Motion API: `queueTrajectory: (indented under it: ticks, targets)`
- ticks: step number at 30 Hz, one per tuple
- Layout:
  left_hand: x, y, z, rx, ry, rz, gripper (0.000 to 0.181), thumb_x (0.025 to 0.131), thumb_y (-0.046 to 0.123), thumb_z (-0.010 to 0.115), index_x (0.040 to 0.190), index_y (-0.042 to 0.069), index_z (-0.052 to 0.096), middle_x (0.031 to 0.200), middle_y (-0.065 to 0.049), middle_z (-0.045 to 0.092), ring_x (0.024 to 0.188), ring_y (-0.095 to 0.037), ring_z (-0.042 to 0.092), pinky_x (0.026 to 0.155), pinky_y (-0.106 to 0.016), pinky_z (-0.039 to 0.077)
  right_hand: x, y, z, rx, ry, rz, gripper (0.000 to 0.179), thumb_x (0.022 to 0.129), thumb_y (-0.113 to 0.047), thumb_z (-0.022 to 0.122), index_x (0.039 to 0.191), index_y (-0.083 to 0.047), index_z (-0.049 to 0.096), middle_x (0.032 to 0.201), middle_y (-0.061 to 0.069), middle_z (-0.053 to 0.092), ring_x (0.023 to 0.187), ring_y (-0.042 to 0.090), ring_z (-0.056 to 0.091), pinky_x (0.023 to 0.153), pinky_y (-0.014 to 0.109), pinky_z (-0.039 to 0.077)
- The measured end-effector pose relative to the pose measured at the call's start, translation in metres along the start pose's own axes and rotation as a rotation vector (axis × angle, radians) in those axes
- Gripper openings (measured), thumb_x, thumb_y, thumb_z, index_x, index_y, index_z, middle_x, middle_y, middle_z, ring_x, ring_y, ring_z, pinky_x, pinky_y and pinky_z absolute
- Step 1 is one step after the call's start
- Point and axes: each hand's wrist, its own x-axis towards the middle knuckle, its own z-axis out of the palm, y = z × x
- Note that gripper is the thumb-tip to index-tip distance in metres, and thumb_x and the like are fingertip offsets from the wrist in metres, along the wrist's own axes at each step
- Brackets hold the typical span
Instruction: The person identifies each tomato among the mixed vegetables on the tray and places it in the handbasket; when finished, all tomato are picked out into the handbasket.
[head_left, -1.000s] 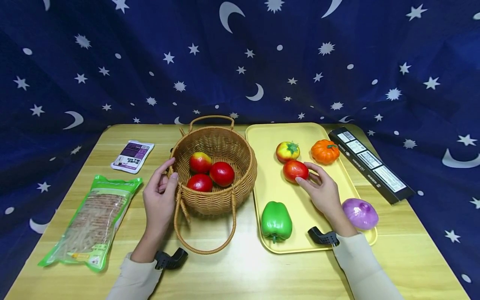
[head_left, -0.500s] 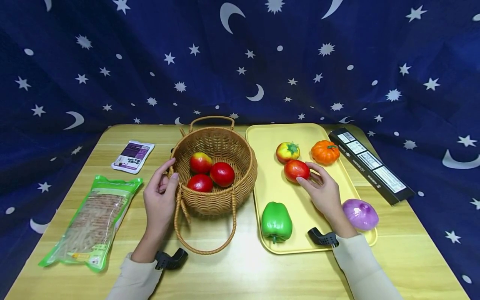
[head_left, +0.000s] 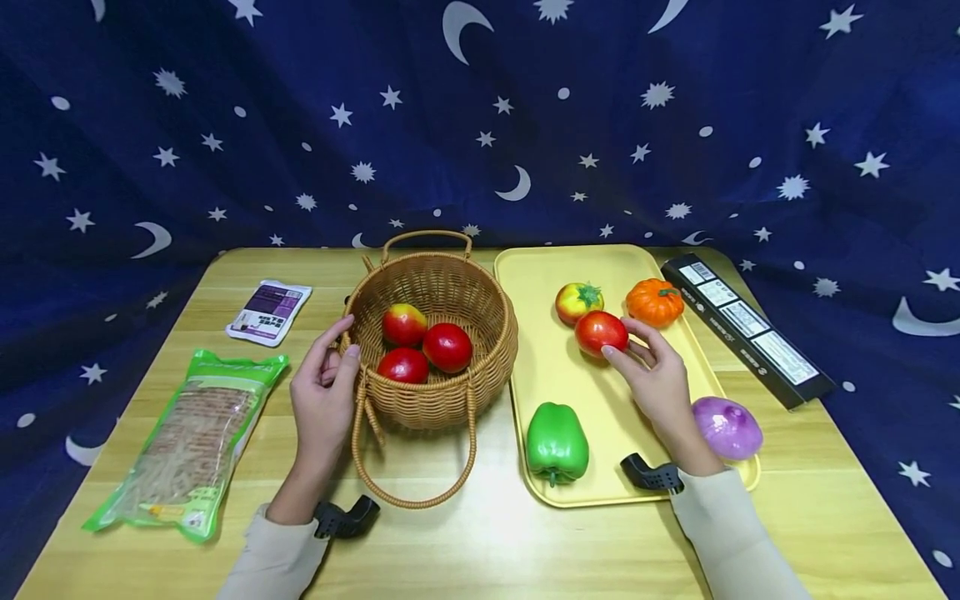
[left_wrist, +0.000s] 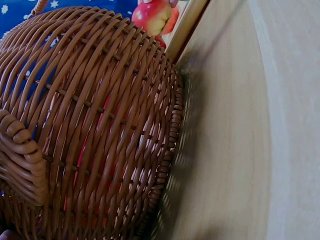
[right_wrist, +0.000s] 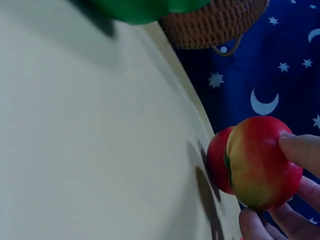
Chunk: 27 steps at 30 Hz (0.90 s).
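My left hand [head_left: 324,400] holds the left rim of a round wicker basket [head_left: 420,404], thumb and index finger at the edge. Three glossy red fruits [head_left: 447,347] lie inside, one partly yellow; in the left wrist view the basket's weave [left_wrist: 100,125] fills much of the picture. Over the yellow tray [head_left: 558,375], my right hand [head_left: 656,379] pinches a round red-and-yellow fruit [right_wrist: 262,162] between thumb and fingers. A shadow apart from it falls on the tray. Just behind stands a yellow-and-red fruit with a green leafy top [head_left: 577,302].
On the tray are an orange pumpkin [head_left: 654,302], a green bell pepper [head_left: 557,442] and a purple onion [head_left: 727,427]. A long black box [head_left: 750,333] lies along its right side. Left of the basket lie a purple-and-white pouch [head_left: 268,312] and a green-edged clear bag [head_left: 191,446].
My right hand has raised the red-and-yellow fruit slightly and moved it a little to the right. The left hand stays at the basket's rim.
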Motion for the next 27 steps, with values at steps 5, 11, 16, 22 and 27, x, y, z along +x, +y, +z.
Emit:
queueTrajectory:
  ticks: [5, 11, 16, 22, 27]
  targets:
    - [0.002, -0.014, -0.002, 0.026, 0.005, 0.002, 0.036, 0.097, -0.006, 0.061, 0.132, 0.004, 0.068, 0.064, 0.004, 0.03, 0.056, -0.007, 0.027, 0.051, -0.022, 0.021, 0.002, -0.005, -0.002, 0.036, 0.007, 0.02, 0.055, 0.092, -0.009, 0.077, 0.143, -0.004, 0.056, 0.143, 0.01, 0.052, 0.116, 0.016, 0.058, 0.09, 0.015, 0.049]
    - [0.002, -0.019, -0.003, 0.027, 0.004, -0.001, 0.036, 0.098, -0.005, 0.061, 0.132, 0.004, 0.068, 0.065, 0.004, 0.03, 0.056, -0.008, 0.027, 0.051, -0.022, 0.021, 0.005, -0.014, 0.0, 0.069, 0.018, 0.009, 0.055, 0.091, -0.009, 0.078, 0.142, -0.005, 0.058, 0.14, 0.007, 0.054, 0.116, 0.015, 0.059, 0.087, 0.017, 0.052]
    - [0.002, -0.022, -0.004, 0.032, 0.007, 0.0, 0.036, 0.098, -0.004, 0.061, 0.133, 0.005, 0.068, 0.065, 0.004, 0.03, 0.056, -0.009, 0.027, 0.052, -0.023, 0.021, 0.007, -0.024, 0.003, 0.096, 0.014, -0.024, 0.056, 0.09, -0.007, 0.078, 0.142, -0.004, 0.058, 0.137, 0.008, 0.055, 0.116, 0.014, 0.06, 0.086, 0.018, 0.053]
    - [0.001, -0.017, -0.003, 0.022, 0.006, -0.004, 0.036, 0.098, -0.005, 0.061, 0.132, 0.003, 0.067, 0.065, 0.005, 0.03, 0.056, -0.008, 0.027, 0.051, -0.022, 0.021, 0.011, -0.034, 0.004, 0.046, 0.001, -0.055, 0.056, 0.091, -0.01, 0.078, 0.143, -0.004, 0.057, 0.139, 0.008, 0.055, 0.116, 0.014, 0.06, 0.088, 0.016, 0.051]
    - [0.0, 0.001, 0.0, 0.003, 0.0, 0.011, 0.035, 0.097, -0.006, 0.06, 0.131, 0.0, 0.067, 0.064, 0.005, 0.03, 0.056, -0.007, 0.027, 0.051, -0.022, 0.021, 0.017, -0.045, 0.003, 0.021, -0.01, -0.078, 0.056, 0.091, -0.012, 0.078, 0.143, -0.005, 0.057, 0.14, 0.009, 0.055, 0.118, 0.018, 0.059, 0.089, 0.016, 0.051]
